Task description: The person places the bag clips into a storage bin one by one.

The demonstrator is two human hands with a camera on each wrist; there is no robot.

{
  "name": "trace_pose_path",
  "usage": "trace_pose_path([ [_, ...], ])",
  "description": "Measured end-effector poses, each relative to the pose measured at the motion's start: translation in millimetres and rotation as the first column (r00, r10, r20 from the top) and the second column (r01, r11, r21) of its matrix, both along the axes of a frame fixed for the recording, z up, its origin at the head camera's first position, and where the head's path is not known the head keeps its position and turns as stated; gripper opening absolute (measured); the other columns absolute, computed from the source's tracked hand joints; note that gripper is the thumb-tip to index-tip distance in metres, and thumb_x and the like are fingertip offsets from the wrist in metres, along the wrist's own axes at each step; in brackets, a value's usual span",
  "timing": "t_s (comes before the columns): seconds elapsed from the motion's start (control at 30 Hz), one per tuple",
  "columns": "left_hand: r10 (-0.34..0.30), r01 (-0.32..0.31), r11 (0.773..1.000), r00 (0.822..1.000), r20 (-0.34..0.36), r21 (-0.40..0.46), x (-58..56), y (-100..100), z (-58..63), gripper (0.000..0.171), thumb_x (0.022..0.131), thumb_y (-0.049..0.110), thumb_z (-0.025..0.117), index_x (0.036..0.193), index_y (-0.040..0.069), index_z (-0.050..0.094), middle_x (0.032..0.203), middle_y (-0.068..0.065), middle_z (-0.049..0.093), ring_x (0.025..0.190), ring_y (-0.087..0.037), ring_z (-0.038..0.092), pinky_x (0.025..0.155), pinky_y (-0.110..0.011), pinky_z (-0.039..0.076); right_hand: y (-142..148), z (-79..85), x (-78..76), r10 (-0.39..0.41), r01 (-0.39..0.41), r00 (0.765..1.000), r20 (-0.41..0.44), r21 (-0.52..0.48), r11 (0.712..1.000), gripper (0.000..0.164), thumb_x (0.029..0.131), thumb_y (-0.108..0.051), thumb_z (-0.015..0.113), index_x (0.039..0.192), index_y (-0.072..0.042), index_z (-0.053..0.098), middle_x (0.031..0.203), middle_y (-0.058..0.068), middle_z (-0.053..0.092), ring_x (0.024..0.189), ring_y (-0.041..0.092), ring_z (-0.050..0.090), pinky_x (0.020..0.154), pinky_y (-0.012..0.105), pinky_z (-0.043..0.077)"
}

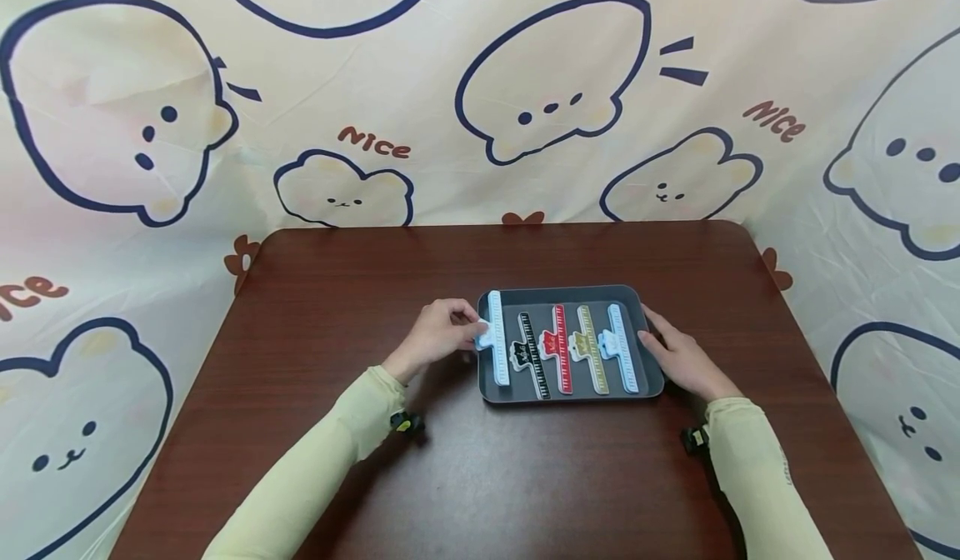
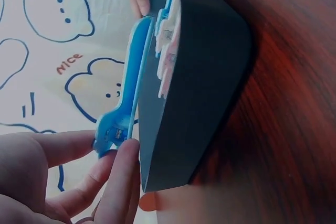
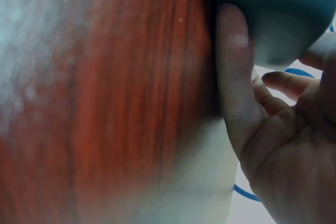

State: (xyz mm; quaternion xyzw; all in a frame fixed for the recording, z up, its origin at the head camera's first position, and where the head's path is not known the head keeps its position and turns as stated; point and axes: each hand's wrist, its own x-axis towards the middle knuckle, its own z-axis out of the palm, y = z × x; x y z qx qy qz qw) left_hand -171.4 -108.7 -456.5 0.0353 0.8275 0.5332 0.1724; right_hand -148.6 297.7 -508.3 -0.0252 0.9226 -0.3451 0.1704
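Note:
My left hand (image 1: pixel 438 335) pinches the handle of a light blue bag clip (image 1: pixel 497 339) between thumb and fingers. In the left wrist view this clip (image 2: pixel 137 66) is held up on edge beside the tray wall, its spring showing near my fingertips. From above, it overlaps the left end of the dark grey tray (image 1: pixel 555 398). Inside the tray lie a black clip (image 1: pixel 534 360), a red clip (image 1: pixel 562 352), a yellow-green clip (image 1: pixel 594 352) and another blue clip (image 1: pixel 624 352), side by side. My right hand (image 1: pixel 682 360) rests against the tray's right wall, thumb (image 3: pixel 233 51) straight along it.
Under the tray is a dark brown wooden table (image 1: pixel 480 477) with rounded far corners. A pale cloth (image 1: pixel 435 185) with cartoon animals hangs behind it and at both sides. Each wrist wears a small black device, one at the left cuff (image 1: pixel 406 423).

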Motion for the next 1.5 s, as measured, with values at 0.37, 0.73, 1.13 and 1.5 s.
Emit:
trace_pose_path([
  [0.37,-0.004,0.003,0.998,1.0,-0.017,-0.064,4.9,-2.1,-0.3,0.006,0.097,0.013,0.074,0.099,0.008,0.073,0.094,-0.014,0.068,0.083,-0.038,0.073,0.076,-0.047,0.063,-0.5,-0.9,3.2,-0.012,0.012,1.0,0.019,-0.014,1.0,0.072,0.111,-0.052,0.037,0.168,-0.02,0.006,0.168,0.028,0.02,0.151,0.055,0.024,0.116,0.074,0.027],
  [0.73,0.009,-0.012,0.997,0.999,-0.039,-0.072,6.8,-13.3,2.4,0.009,0.096,0.016,0.076,0.102,0.011,0.074,0.097,-0.012,0.069,0.089,-0.037,0.072,0.082,-0.049,0.062,0.5,-1.1,3.6,-0.009,0.009,1.0,0.015,-0.009,1.0,0.072,0.111,-0.05,0.037,0.168,-0.02,0.006,0.168,0.029,0.02,0.151,0.056,0.023,0.115,0.074,0.027],
  [1.13,0.015,-0.021,0.995,0.998,-0.06,-0.099,6.6,-23.8,-2.3,0.01,0.096,0.02,0.076,0.104,0.014,0.073,0.098,-0.009,0.07,0.09,-0.034,0.071,0.079,-0.038,0.062,-0.5,-0.8,2.2,-0.009,0.009,1.0,0.017,-0.012,1.0,0.072,0.111,-0.05,0.037,0.168,-0.02,0.006,0.169,0.028,0.019,0.152,0.055,0.023,0.116,0.074,0.025],
  [1.5,-0.101,0.075,0.983,0.983,-0.152,-0.169,9.3,-29.8,-11.7,0.018,0.097,0.017,0.074,0.113,0.01,0.074,0.107,-0.006,0.074,0.092,-0.023,0.071,0.08,-0.037,0.057,-2.7,1.5,1.6,0.009,-0.009,1.0,-0.018,0.003,1.0,0.07,0.112,-0.047,0.037,0.168,-0.017,0.008,0.168,0.028,0.02,0.15,0.055,0.025,0.115,0.073,0.028],
])
